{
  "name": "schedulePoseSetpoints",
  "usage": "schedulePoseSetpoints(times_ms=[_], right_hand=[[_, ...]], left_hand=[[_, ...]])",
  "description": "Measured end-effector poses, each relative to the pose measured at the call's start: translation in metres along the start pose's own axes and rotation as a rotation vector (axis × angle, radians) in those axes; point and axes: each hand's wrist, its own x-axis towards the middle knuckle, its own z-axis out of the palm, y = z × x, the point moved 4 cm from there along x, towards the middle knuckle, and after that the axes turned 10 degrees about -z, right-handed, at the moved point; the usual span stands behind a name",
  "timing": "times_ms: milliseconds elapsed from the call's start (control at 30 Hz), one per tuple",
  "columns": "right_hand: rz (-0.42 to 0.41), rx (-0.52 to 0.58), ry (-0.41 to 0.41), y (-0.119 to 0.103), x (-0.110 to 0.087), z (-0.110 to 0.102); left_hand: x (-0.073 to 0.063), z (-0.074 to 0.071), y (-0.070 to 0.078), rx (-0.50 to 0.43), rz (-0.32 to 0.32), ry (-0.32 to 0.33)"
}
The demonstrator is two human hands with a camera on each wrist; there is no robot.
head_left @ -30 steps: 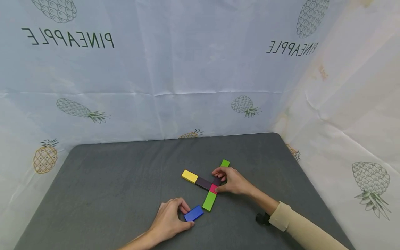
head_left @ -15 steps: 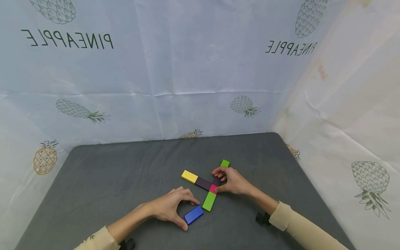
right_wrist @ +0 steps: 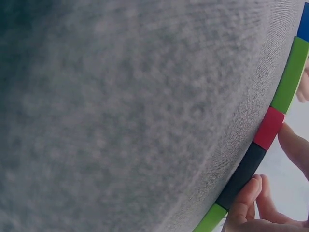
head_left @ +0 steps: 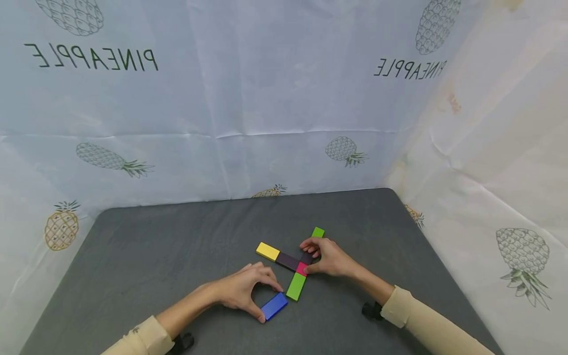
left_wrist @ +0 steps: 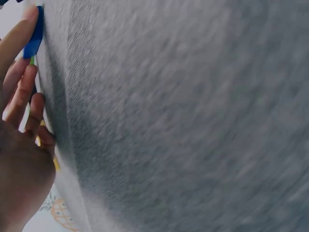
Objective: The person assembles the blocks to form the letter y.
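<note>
My left hand (head_left: pixel 239 288) pinches a blue rectangular block (head_left: pixel 274 306) at its two ends, between thumb and forefinger. The block lies on the grey table beside the near end of a green block (head_left: pixel 296 287). That green block adjoins a small red block (head_left: pixel 301 268), then a dark block (right_wrist: pixel 244 171) and another green one (head_left: pixel 317 232), in a line. A second dark block (head_left: pixel 287 261) and a yellow block (head_left: pixel 267 251) branch off leftward. My right hand (head_left: pixel 332 258) has its thumb against the red block and curled fingertips on the dark block, partly covering it.
The grey cloth-covered table (head_left: pixel 177 246) extends around the blocks. A white curtain (head_left: pixel 266 98) printed with pineapples hangs behind it and at the sides. A dark wrist strap (head_left: pixel 372 311) is at the right sleeve.
My left hand has shifted from beside the blue block to span its ends, and its thumb and forefinger now close on it. The block turned slightly. My right hand keeps its place.
</note>
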Motion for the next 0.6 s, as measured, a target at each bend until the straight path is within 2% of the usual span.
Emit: schedulePoseSetpoints(times_ms=[233, 467, 600], right_hand=[[-0.015, 0.002, -0.003, -0.002, 0.001, -0.001], [-0.014, 0.003, -0.004, -0.002, 0.0, -0.001], [-0.008, -0.004, 0.002, -0.002, 0.0, 0.0]], left_hand=[[-0.001, 0.004, 0.0, -0.013, 0.038, 0.097], [-0.003, 0.008, 0.001, -0.045, -0.009, 0.103], [-0.003, 0.012, 0.001, -0.044, -0.008, 0.118]])
